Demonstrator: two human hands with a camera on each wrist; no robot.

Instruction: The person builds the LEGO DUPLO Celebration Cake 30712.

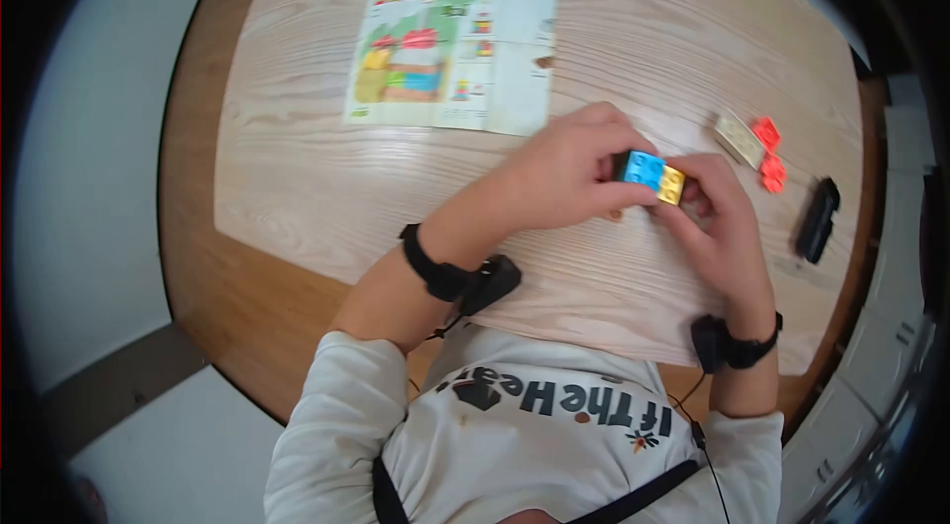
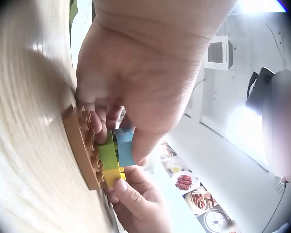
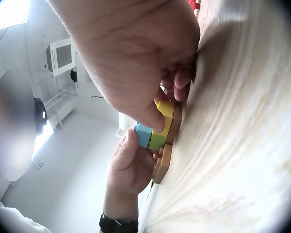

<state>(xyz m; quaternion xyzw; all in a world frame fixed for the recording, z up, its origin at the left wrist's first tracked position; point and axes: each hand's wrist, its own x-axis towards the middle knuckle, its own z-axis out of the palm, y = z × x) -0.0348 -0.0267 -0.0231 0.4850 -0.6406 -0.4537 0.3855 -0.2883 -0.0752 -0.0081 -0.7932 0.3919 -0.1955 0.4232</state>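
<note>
Both hands meet over a small stack of toy building bricks close to the tabletop. My left hand (image 1: 569, 178) grips the blue brick (image 1: 644, 171), its thumb along one side. From the right, my right hand (image 1: 717, 222) pinches the yellow brick (image 1: 671, 185) between thumb and fingers. In the left wrist view a green brick (image 2: 107, 154) sits beneath the blue brick (image 2: 125, 145), beside the yellow one (image 2: 113, 175). Below them, a brown brick (image 2: 82, 150) with a row of studs lies at the table. Fingers hide part of the stack.
An illustrated instruction sheet (image 1: 520, 79) lies at the back left of the wooden table (image 1: 633, 49). To the right are a beige brick (image 1: 738, 139), orange-red pieces (image 1: 773, 171) and a black object (image 1: 817, 220) near the table's edge.
</note>
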